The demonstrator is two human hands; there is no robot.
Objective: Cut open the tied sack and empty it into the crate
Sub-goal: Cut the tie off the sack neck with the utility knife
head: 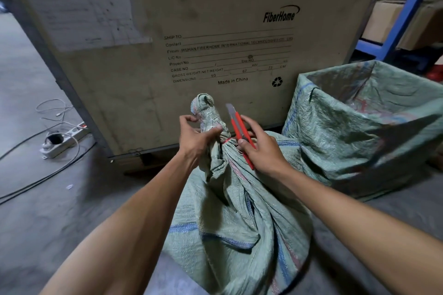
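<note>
Left hand [195, 137] gripping sack [239, 211] neck, right hand [260, 148] holding knife [241, 135]

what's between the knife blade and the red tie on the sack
Nothing visible. The knife in the right hand points up beside the sack neck, blade above the red tie. The left hand grips the neck just above the tie.

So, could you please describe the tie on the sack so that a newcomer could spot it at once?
Start at the big FiberHome crate; in front of it stands the tied green woven sack. Follow its bunched neck up between the left hand and the right hand, which holds a red utility knife. The tie is the thin red band cinching the neck, the only red loop on green cloth.
</note>
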